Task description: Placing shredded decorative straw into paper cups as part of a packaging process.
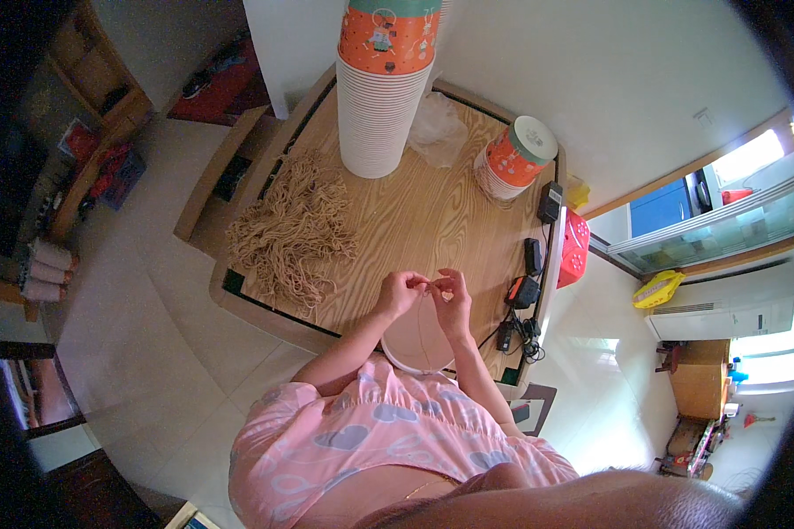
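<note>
We recorded: one string (421, 329), pinched in the fingertips of left hand (400, 293) and right hand (453, 306), its length hanging below them across one tub (395, 340); one string heap (295, 231), left; two cup stacks (379, 123), one tall, one short, beyond; several black chargers (522, 292), right.

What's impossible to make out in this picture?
In the head view:
Tan strand: too fine to show any knot between left hand and right hand.
Tall cup stack: top cut off by the upper edge.
White-rimmed round container: partly hidden behind the right hand.
</note>
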`<state>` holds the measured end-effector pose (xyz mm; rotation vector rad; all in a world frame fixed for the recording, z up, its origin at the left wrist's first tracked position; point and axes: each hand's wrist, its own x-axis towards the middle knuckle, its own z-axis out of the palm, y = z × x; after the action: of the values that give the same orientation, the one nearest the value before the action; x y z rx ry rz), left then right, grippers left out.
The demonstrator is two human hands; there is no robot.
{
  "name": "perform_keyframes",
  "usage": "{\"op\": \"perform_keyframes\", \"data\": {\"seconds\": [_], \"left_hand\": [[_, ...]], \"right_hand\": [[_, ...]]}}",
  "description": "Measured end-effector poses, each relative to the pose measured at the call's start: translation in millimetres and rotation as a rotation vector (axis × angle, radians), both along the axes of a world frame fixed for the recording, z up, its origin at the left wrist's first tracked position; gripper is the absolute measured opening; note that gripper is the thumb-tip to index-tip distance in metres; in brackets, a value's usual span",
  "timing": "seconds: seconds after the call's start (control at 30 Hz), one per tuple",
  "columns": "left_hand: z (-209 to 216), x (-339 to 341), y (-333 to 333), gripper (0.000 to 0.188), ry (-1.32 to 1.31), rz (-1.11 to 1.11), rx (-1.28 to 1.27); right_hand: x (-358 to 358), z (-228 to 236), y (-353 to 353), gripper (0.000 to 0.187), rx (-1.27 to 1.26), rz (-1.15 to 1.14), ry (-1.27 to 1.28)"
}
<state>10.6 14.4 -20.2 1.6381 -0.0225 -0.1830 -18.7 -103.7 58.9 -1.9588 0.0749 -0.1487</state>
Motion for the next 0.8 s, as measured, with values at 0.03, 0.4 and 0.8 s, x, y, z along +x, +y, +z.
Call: {"op": "perform_keyframes", "data": {"seconds": [0.03, 0.4, 0.8], "left_hand": [[-3, 0, 0, 0.009, -0.012, 0.006, -0.008], [-3, 3, 3, 0.009, 0.024, -0.063, 0.039], [18, 13, 20, 0.012, 0.268, -0.324, -0.287]], "right_hand": [[0, 0, 1, 0.031, 0.000, 0.001, 0.000], [2, -5, -2, 0.027, 0.004, -0.022, -0.009], [6, -9, -8, 0.021, 0.124, 0.028, 0.001]]}}
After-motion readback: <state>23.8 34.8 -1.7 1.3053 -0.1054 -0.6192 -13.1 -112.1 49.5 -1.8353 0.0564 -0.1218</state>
